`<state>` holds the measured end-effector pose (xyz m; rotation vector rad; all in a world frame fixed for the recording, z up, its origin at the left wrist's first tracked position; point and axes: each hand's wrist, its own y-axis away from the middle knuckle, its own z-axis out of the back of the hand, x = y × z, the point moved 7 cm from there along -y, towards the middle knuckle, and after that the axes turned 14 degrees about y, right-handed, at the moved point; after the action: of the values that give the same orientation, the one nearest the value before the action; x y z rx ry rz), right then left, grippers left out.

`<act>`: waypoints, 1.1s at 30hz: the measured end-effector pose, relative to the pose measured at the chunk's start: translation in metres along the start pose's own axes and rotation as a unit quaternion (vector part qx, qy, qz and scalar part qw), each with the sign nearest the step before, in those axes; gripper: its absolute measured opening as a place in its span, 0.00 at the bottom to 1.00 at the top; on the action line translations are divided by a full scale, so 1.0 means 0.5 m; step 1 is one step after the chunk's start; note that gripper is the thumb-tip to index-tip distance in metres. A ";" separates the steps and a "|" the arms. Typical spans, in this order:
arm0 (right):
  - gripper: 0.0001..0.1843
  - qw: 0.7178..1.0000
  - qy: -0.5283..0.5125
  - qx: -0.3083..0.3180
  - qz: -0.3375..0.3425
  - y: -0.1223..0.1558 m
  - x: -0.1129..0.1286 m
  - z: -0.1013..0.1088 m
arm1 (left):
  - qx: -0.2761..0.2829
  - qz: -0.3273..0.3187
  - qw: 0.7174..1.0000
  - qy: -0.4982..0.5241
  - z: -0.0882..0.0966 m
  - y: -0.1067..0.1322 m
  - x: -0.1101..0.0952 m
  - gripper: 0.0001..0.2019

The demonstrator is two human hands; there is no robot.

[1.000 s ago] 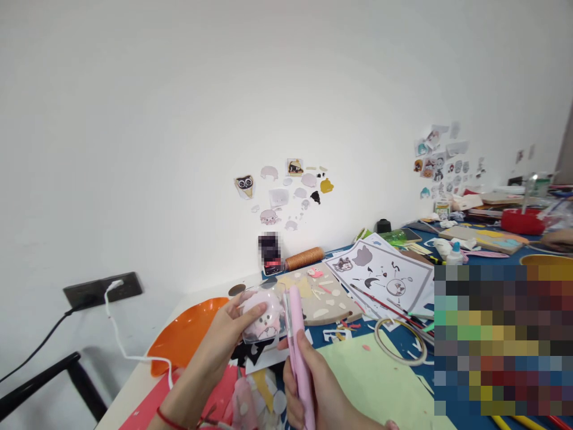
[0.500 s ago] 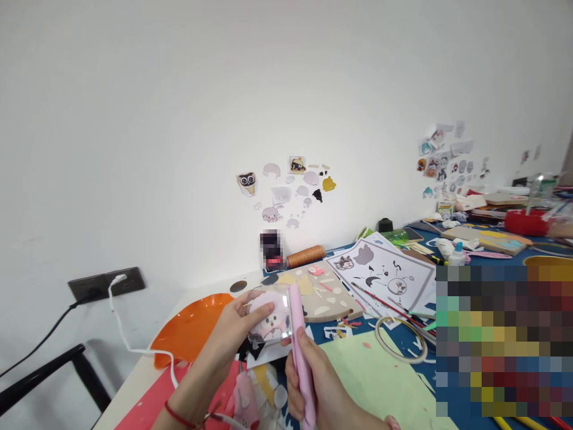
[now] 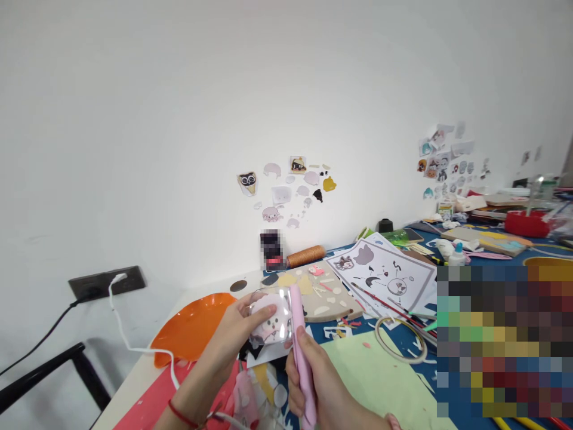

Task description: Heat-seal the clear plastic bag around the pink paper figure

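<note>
My left hand is closed around a small pink cartoon cut-out under glossy clear film, thumb on its front, held above the table. My right hand is wrapped round a pale pink pen-shaped cutter, which stands nearly upright with its upper end against the right edge of the film-covered piece. A red string circles my left wrist. Both hands hover over pink and light-green paper sheets near the table's front.
An orange plastic tray lies left of the hands, a white cable running past it to a wall socket. Behind are a wooden board with cut pieces, a thread spool, printed sheets, a tape ring and scattered scraps.
The left hand has turned the film-covered piece slightly, its thumb sliding across the front. The cutter has stayed against its right edge. The view shifted a little.
</note>
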<state>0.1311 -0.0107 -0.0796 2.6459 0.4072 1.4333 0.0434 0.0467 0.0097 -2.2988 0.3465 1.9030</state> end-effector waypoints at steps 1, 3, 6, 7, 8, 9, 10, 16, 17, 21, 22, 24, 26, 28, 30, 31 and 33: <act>0.24 1.000 0.002 0.000 0.010 0.000 0.003 0.000 | -0.001 0.005 1.000 0.004 0.000 0.000 0.001 0.20; 0.24 1.000 0.003 -0.004 0.022 0.002 0.008 0.000 | -0.001 0.020 1.000 0.014 0.000 0.001 0.004 0.19; 0.23 1.000 -0.006 -0.005 -0.002 0.005 0.007 0.000 | 0.000 0.044 0.999 0.030 -0.003 0.003 0.010 0.19; 0.22 1.000 -0.013 -0.005 -0.014 0.006 0.005 0.000 | 0.001 0.051 0.998 0.033 -0.004 0.003 0.012 0.19; 0.22 0.999 -0.019 -0.004 -0.026 0.007 0.003 -0.001 | 0.001 0.058 0.998 0.036 -0.005 0.003 0.015 0.20; 0.23 0.999 -0.021 -0.006 -0.037 0.007 0.001 0.000 | 0.000 0.064 0.997 0.036 -0.004 0.003 0.018 0.20; 0.24 0.999 -0.022 -0.010 -0.042 0.008 0.000 0.000 | -0.002 0.068 0.997 0.035 -0.003 0.002 0.021 0.21; 0.25 0.998 0.000 -0.012 -0.068 0.008 -0.012 -0.003 | -0.021 0.067 0.997 0.022 0.011 -0.005 0.033 0.15; 0.25 0.997 0.006 -0.010 -0.073 0.008 -0.015 -0.004 | -0.019 0.065 0.997 0.022 0.012 -0.005 0.033 0.14; 0.21 0.997 0.055 -0.017 -0.050 0.001 -0.014 0.000 | -0.012 0.061 0.998 0.021 0.012 -0.005 0.027 0.14; 0.21 0.997 0.070 -0.018 -0.034 0.000 -0.010 0.001 | -0.012 0.060 0.998 0.020 0.012 -0.005 0.026 0.13; 0.22 0.995 0.098 -0.019 -0.009 -0.002 -0.001 0.003 | -0.014 0.054 0.998 0.018 0.013 -0.005 0.023 0.13; 0.25 0.992 0.123 -0.022 0.004 -0.001 0.006 0.004 | -0.015 0.047 0.999 0.021 0.011 -0.004 0.019 0.13; 0.28 0.989 0.144 -0.027 0.022 0.000 0.015 0.004 | -0.019 0.040 0.999 0.028 0.007 -0.002 0.015 0.14; 0.32 0.984 0.172 -0.031 0.047 -0.001 0.022 0.005 | -0.030 0.033 0.998 0.033 0.005 0.000 0.008 0.15; 0.32 0.980 0.187 -0.033 0.058 -0.003 0.024 0.006 | -0.040 0.028 0.998 0.038 0.006 0.001 0.004 0.14; 0.31 0.972 0.220 -0.049 0.066 -0.008 0.022 0.015 | -0.067 0.012 0.996 0.056 0.013 0.001 -0.006 0.12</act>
<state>0.1426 -0.0032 -0.0757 2.3038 0.1872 2.0296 0.0366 0.0483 0.0116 -2.5048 0.2681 1.8661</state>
